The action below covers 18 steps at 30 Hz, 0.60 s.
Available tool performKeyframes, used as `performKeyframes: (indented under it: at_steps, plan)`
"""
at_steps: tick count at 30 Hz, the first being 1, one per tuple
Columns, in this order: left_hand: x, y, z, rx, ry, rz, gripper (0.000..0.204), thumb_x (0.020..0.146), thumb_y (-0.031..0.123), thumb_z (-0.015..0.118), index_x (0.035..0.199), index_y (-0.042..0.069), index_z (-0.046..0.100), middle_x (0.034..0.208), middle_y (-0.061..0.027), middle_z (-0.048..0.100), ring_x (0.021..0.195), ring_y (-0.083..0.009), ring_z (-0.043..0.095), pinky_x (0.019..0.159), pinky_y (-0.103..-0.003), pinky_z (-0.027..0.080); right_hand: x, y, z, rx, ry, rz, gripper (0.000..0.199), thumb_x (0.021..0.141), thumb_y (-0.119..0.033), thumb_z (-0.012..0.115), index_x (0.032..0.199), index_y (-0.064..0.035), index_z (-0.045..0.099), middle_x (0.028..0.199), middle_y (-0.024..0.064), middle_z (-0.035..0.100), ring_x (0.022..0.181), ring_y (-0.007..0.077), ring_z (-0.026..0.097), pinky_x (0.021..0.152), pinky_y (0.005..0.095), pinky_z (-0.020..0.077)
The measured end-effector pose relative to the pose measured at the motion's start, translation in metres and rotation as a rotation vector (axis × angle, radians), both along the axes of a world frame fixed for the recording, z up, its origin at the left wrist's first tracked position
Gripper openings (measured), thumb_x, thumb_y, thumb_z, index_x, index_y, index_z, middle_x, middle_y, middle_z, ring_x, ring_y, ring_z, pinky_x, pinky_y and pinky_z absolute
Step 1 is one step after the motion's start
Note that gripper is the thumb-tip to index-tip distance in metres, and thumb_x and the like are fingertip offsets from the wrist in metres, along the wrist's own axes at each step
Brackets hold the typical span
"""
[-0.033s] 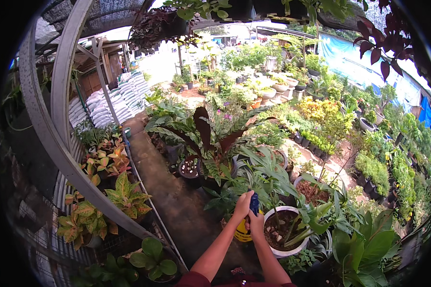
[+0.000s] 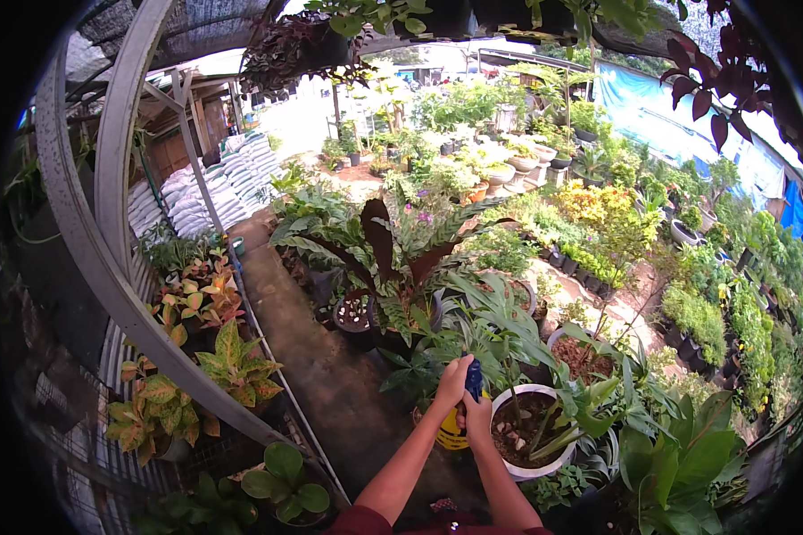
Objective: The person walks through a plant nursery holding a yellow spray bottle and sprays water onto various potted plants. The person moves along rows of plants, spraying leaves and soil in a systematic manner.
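Note:
In front of me my left hand [image 2: 453, 379] and my right hand [image 2: 477, 415] are pressed close together, both closed. Between them a dark blue tool [image 2: 474, 379] shows, its blue part sticking up above my right hand. Its working end is hidden, so its exact kind is unclear. Just below the hands is a yellow container [image 2: 451, 432] with dark markings, partly covered by my forearms. Long green leaves [image 2: 491, 343] of a potted plant hang right beyond my fingers. A white round pot [image 2: 533, 459] with soil and pale stones stands beside my right forearm.
A concrete path [image 2: 303, 357] runs ahead on the left, edged by a pipe [image 2: 272, 370]. Curved metal posts [image 2: 71, 205] rise at the left. Behind them stand patterned orange-green plants [image 2: 232, 361] and stacked white sacks [image 2: 210, 196]. Broad-leaved plants [image 2: 687, 455] crowd the near right.

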<state>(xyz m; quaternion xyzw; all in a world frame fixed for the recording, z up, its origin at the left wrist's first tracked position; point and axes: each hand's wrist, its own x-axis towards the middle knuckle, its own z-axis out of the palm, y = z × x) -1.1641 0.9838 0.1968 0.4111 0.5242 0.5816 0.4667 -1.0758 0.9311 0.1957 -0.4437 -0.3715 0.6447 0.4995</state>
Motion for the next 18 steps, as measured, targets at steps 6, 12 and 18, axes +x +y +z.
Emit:
performKeyframes:
  at_steps: [6,12,18]
  plan:
    - [-0.017,0.022,0.004,0.055,-0.043,0.018,0.045,0.089,0.041,0.046,0.085,-0.003,0.054,0.072,-0.0057,0.055,0.065,-0.0142,0.052,0.064,-0.029,0.041,-0.015,0.019,0.013,0.036,-0.017,0.016,0.033,0.084,-0.025,0.06,0.062,-0.0043,0.047,0.048,0.0004,0.043,0.033,0.0097,0.04,0.032,0.0243,0.0263]
    - [-0.025,0.042,0.012,0.017,-0.132,0.027,0.045,0.089,0.042,0.047,0.082,-0.002,0.054,0.067,-0.0036,0.052,0.062,-0.0126,0.05,0.063,-0.028,0.04,-0.024,0.046,0.009,0.02,-0.012,0.052,0.034,0.085,-0.024,0.059,0.06,-0.0047,0.047,0.048,0.0004,0.044,0.033,0.0095,0.04,0.032,0.0241,0.026]
    - [-0.05,0.067,-0.009,0.052,-0.051,0.063,0.046,0.089,0.043,0.047,0.079,-0.001,0.053,0.065,-0.0031,0.05,0.061,-0.0123,0.049,0.062,-0.027,0.039,-0.041,0.062,0.01,0.003,0.028,0.101,0.033,0.086,-0.024,0.059,0.061,-0.005,0.047,0.049,0.0001,0.043,0.033,0.0093,0.039,0.032,0.0237,0.0264]
